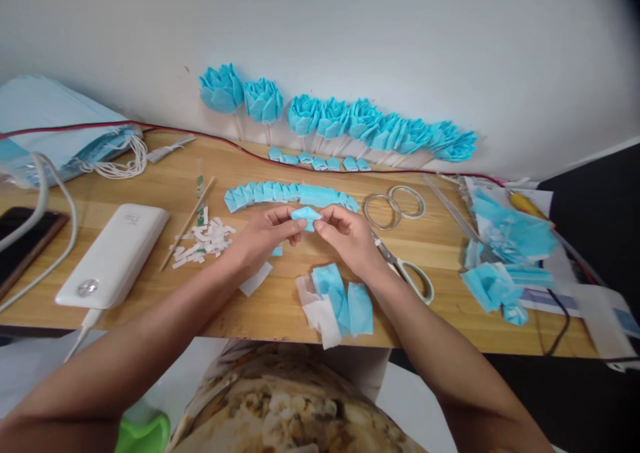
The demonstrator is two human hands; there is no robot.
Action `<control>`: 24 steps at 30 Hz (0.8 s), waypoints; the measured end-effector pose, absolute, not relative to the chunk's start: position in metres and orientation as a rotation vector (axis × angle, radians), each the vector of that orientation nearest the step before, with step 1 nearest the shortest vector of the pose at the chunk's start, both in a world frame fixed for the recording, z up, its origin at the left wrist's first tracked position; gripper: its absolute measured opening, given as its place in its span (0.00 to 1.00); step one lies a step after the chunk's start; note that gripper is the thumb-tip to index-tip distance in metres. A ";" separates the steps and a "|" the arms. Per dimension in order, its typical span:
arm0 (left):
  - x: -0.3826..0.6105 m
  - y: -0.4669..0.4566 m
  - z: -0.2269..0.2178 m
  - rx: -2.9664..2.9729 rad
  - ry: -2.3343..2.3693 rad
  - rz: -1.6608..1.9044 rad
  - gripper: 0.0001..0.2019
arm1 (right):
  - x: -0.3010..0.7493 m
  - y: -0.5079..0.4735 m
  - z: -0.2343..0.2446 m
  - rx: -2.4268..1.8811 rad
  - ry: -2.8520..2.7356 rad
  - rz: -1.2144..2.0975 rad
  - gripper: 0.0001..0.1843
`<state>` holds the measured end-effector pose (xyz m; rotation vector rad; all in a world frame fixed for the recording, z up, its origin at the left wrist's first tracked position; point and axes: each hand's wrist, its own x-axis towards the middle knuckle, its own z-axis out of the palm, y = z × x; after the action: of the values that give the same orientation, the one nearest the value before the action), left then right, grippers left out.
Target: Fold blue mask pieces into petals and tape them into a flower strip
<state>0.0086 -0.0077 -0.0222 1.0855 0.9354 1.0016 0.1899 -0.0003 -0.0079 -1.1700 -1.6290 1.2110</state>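
Note:
Between my two hands is a small folded blue petal [306, 217], of thin fabric-like material. My left hand [273, 233] pinches its left side with thumb and fingers. On its right side my right hand [347, 234] pinches it the same way. Just behind the hands lies a curved row of folded blue petals [270, 192]. Loose blue fabric pieces [333, 296] and a white piece lie in front of my right hand. Scissors [407, 273] rest on the table beside my right wrist, partly hidden by it.
Blue flowers on sticks [333, 116] lean against the wall. White scraps [207, 240] and a wooden stick [187, 223] lie left; a white power bank [115, 253] is farther left. Two rings [383, 211] lie behind the scissors. Crumpled blue pieces [515, 233] are at right. A red-black cable [200, 135] crosses behind.

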 end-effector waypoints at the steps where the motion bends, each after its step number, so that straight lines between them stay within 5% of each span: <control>1: 0.009 -0.007 -0.023 1.031 0.881 1.008 0.12 | 0.190 0.000 -0.008 -1.170 -1.616 1.207 0.09; 19: 0.008 -0.004 -0.022 1.118 1.102 1.020 0.11 | 0.197 0.004 -0.010 -1.142 -1.757 1.173 0.09; 24: 0.006 -0.002 -0.023 1.108 1.096 1.047 0.10 | 0.228 0.016 0.022 -1.116 -1.690 1.037 0.13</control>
<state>0.0061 -0.0019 -0.0231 1.1076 1.0959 1.0472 0.2282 0.0157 0.0220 -1.1163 -1.6898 1.0367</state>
